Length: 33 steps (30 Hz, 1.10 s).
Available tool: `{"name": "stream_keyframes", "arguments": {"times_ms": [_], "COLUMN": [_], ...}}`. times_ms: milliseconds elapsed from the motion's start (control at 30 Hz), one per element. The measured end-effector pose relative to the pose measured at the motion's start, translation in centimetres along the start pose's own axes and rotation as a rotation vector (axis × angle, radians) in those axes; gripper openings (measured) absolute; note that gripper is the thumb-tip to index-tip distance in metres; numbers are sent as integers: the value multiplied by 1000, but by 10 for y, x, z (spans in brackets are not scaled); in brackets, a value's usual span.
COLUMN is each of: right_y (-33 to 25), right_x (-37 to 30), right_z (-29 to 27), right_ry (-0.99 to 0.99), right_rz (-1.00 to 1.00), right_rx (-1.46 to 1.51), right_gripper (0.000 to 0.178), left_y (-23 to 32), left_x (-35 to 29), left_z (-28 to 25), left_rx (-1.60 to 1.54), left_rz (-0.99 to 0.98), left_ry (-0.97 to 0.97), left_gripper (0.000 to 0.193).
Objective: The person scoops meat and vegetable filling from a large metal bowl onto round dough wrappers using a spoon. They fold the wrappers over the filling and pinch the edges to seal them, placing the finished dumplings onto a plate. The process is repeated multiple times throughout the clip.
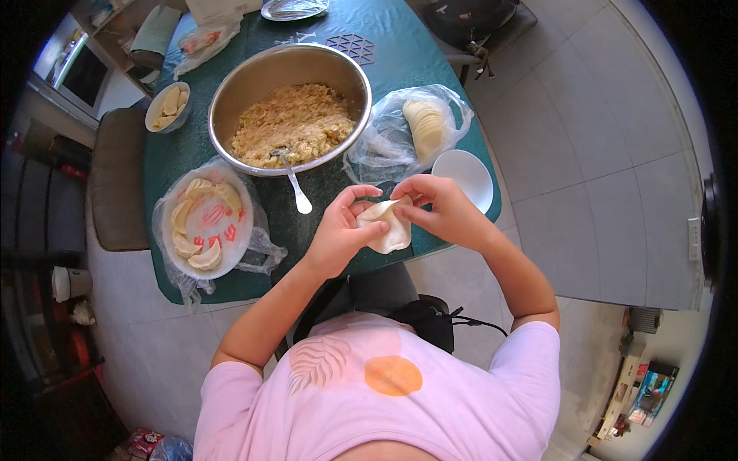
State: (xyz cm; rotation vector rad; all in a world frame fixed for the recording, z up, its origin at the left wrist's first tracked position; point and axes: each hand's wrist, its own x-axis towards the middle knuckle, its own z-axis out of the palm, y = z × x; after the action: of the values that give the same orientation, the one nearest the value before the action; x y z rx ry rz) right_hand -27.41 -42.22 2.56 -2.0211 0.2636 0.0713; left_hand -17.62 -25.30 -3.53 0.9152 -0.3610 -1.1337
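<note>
A pale round dumpling wrapper (392, 234) is held up in front of me at the table's near edge. My left hand (335, 230) supports it from the left, thumb over its face and fingers behind. With thumb and fingertips, my right hand (440, 207) pinches the wrapper's upper right edge. Whether filling lies inside is hidden. Beyond my hands stands a large steel bowl (223, 134) of minced filling (296, 123), a spoon (298, 188) leaning out over its near rim. To the right, a stack of round wrappers (425, 127) sits in a clear plastic bag (377, 138).
At the left, a bag-covered plate (211, 219) carries several folded dumplings (184, 215). Farther back is a small bowl (160, 127) of pale pieces. A white bowl (467, 175) stands close beyond my right hand, near the edge of the green-covered table (315, 219). A cushioned seat (119, 180) adjoins the left side.
</note>
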Motion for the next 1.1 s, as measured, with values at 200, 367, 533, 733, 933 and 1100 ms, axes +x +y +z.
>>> {"name": "stream_keyframes", "arguments": {"times_ms": [200,367,533,733,933,1100], "right_y": [12,8,-1,7,-3,-9], "right_x": [-5,-2,2,14,29,39], "right_z": [11,27,36,39,37,45], "right_ry": [63,80,14,-69,-101,-175], "right_rz": [60,20,106,108,123,147], "right_rx": [259,410,519,580,632,525], "right_gripper": [17,18,19,23,25,24], "left_y": [-9,-10,-6,-7,-9,8], "left_x": [-13,-24,-33,-38,-42,-49], "left_z": [-1,-8,-11,-28,-45,-49], "left_rx": [156,60,-171,-127,-113,-218], "left_rz": [99,-17,-85,-117,-73,-136], "left_ry": [10,38,58,77,86,-70], "left_gripper": [29,25,27,29,32,30]}}
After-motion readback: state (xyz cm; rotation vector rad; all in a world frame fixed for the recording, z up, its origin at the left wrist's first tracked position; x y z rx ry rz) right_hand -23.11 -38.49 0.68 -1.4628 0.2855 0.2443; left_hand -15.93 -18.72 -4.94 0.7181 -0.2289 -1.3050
